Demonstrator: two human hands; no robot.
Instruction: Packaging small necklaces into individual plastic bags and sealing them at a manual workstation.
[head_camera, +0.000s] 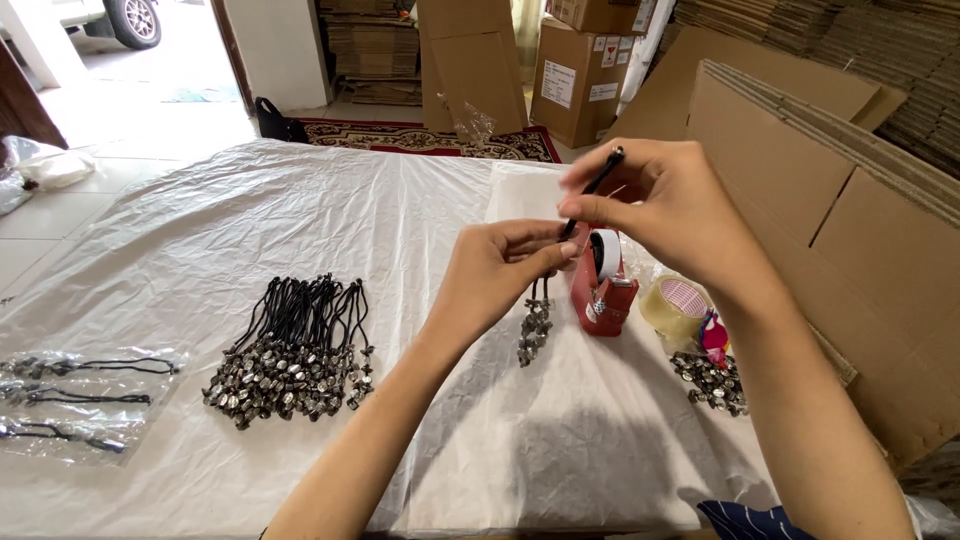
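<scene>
My left hand (500, 272) and my right hand (665, 205) together hold one black cord charm (537, 325) above the white-covered table (380, 210). The right hand pinches the upper end of the black cord, which sticks up past its fingers. The left hand pinches the cord lower down. A cluster of small metal beads hangs below the left hand, close to the table. Just behind the hands stands a red tape dispenser (603, 290).
A pile of similar black cord charms (295, 350) lies at the left centre. Bagged ones in clear plastic (80, 400) lie at the left edge. A roll of clear tape (675, 305) and loose metal beads (712, 380) sit right of the dispenser. Cardboard sheets (800, 180) lean along the right.
</scene>
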